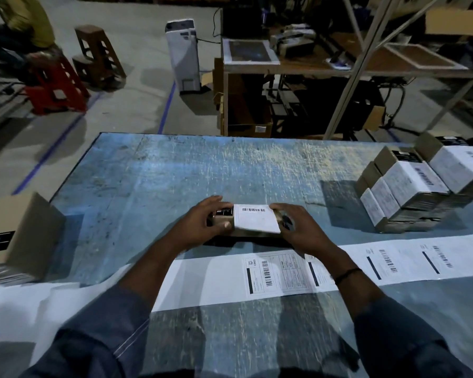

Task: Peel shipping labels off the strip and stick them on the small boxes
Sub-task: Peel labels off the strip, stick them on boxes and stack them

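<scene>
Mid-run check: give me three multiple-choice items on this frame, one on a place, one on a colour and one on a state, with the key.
1. Where does the stack of labelled boxes stand?
A. on the table's right side
B. on the floor
C. on a stool

2. What colour is the table top?
A. red
B. blue
C. yellow

3. What state is the box held between the left hand and the right hand in?
A. bare
B. white label on its top
C. flaps standing open

Key:
1 A: the stack stands on the table near its right edge, beyond the label strip.
2 B: the surface is a worn, scratched blue.
3 B: a barcode label covers the top between the hands.
</scene>
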`<action>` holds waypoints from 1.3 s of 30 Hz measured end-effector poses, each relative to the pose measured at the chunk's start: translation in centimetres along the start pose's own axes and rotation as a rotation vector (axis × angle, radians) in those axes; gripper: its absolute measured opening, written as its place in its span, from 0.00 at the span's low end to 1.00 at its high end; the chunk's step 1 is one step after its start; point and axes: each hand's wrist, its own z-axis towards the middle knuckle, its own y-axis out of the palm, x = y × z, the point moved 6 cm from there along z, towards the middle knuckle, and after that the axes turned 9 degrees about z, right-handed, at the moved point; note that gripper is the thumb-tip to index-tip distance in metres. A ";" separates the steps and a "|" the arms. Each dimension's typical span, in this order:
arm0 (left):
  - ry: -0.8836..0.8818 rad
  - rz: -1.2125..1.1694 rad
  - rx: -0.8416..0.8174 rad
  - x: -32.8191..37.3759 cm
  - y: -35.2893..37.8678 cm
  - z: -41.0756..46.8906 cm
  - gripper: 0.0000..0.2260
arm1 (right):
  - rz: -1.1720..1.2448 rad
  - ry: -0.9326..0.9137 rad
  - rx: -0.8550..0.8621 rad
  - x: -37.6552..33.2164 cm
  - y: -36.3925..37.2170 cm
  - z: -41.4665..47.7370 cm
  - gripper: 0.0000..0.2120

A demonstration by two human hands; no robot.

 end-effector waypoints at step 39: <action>0.140 -0.191 -0.071 2.6 0.7 1.7 0.25 | 0.525 0.056 -0.129 -2.1 0.6 0.9 0.23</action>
